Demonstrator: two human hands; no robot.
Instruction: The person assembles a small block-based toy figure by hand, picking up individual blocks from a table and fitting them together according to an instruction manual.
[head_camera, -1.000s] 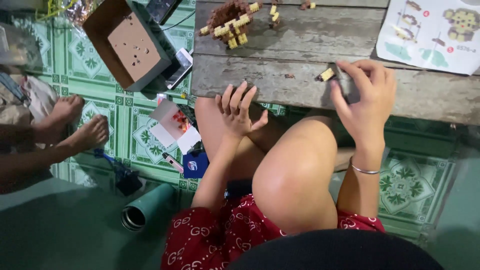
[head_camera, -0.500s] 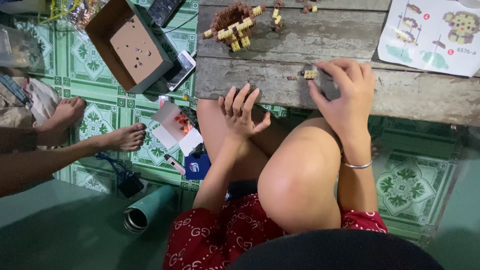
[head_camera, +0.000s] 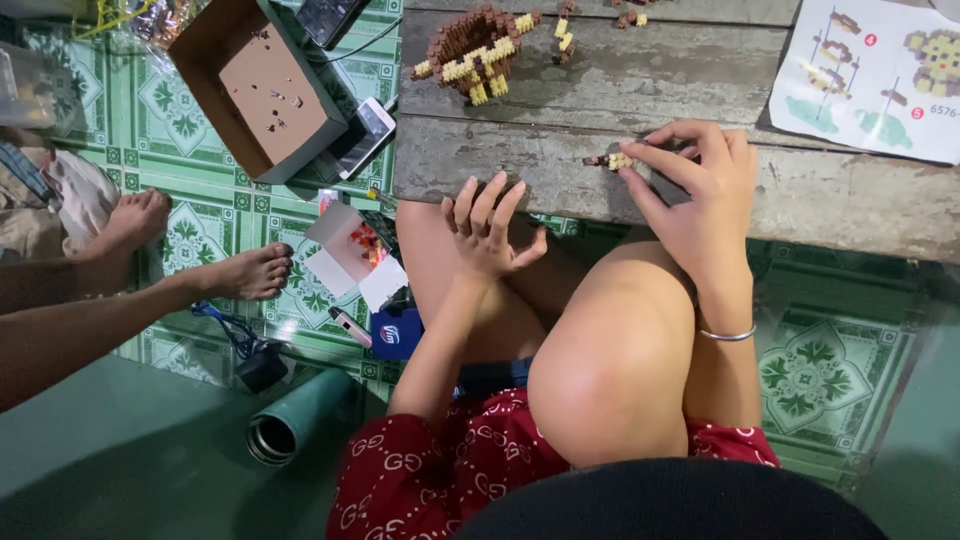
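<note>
The right hand (head_camera: 700, 195) rested on the weathered wooden table (head_camera: 600, 90), its thumb and forefinger pinched on a small cluster of tiny bricks (head_camera: 612, 160) lying on the board at the hand's nine o'clock. The left hand (head_camera: 490, 232) hovered at the table's near edge, fingers spread open and holding nothing. At twelve o'clock from it stood a half-built brown and yellow brick figure (head_camera: 472, 50). An instruction sheet (head_camera: 870, 80) lay at the right hand's one o'clock. A cardboard box (head_camera: 262, 90) sat on the floor at ten o'clock.
</note>
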